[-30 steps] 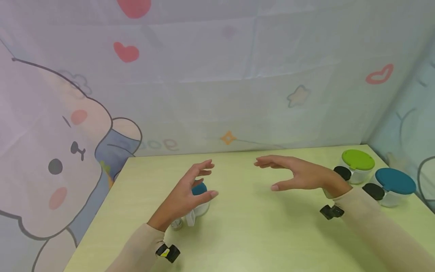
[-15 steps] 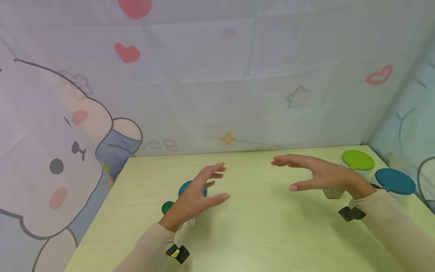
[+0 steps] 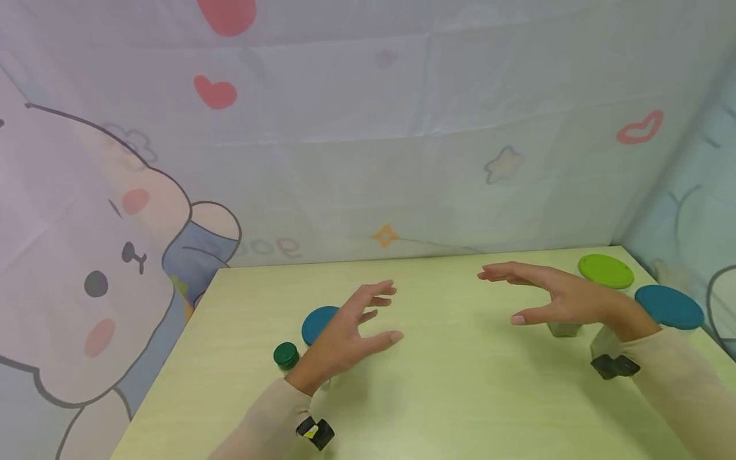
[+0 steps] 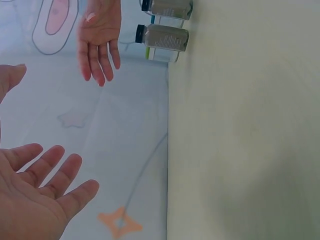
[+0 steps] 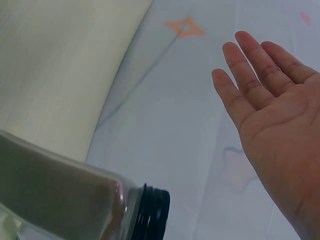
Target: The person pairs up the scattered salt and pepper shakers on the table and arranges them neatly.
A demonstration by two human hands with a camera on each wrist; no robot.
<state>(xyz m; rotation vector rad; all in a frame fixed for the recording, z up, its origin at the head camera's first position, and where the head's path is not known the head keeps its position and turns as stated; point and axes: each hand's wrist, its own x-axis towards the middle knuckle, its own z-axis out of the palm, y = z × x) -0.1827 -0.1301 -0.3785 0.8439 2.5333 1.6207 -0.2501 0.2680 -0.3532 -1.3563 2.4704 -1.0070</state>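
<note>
My left hand is held over the left half of the table, fingers loosely extended and thumb apart, with nothing in it. Below and behind it show a blue lid and a small jar's green cap, both partly covered by the hand and wrist. On the other side, my right hand hovers with its thumb spread from the fingers, holding nothing. It overlaps two bottles in the head view. The right wrist view shows one bottle with a black screw cap close up, apart from the open palm.
At the table's right end stand containers with a lime-green lid and a blue lid. Two black-capped bottles stand beside them. A printed cloth hangs along the table's back edge.
Both hands have drifted right, still empty. The left has uncovered the green cap and more of the blue lid; the right now covers the bottles' black caps.
</note>
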